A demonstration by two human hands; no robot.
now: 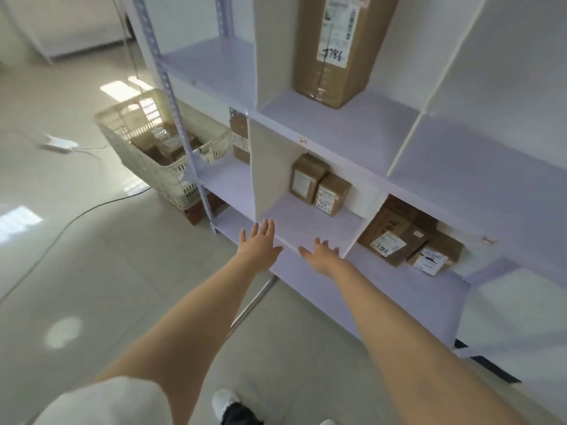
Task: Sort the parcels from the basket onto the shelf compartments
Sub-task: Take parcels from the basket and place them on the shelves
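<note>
Both hands are stretched out flat toward the shelf [337,130] and hold nothing. My left hand [260,243] and right hand [322,256] sit side by side with fingers straight and spread, at the front edge of the middle compartment [306,222] near the frame's centre. I cannot tell whether the fingertips touch the board.

I count one tall box [334,47] marked 7786 standing upright in the upper-centre compartment. Two small boxes [319,187] stand touching each other at the back of the middle compartment. One half-hidden box [239,139] shows past the white divider, left of centre. In the compartment right of centre lies a cluster of boxes [408,237]. Two carry white labels, and darker ones behind them are too crowded for me to count.

One cream basket [159,179] stands at the left of the frame, partly behind the shelf's upright. The brown parcels [165,145] inside it are blurred, so I cannot give their number.

The shelf boards are pale lilac with white dividers. The floor [92,271] is glossy pale tile, crossed by a cable [92,210], with a white adapter [58,145] at upper left. One shoe [230,406] and a white sleeve [107,400] are cut off at the bottom edge.
</note>
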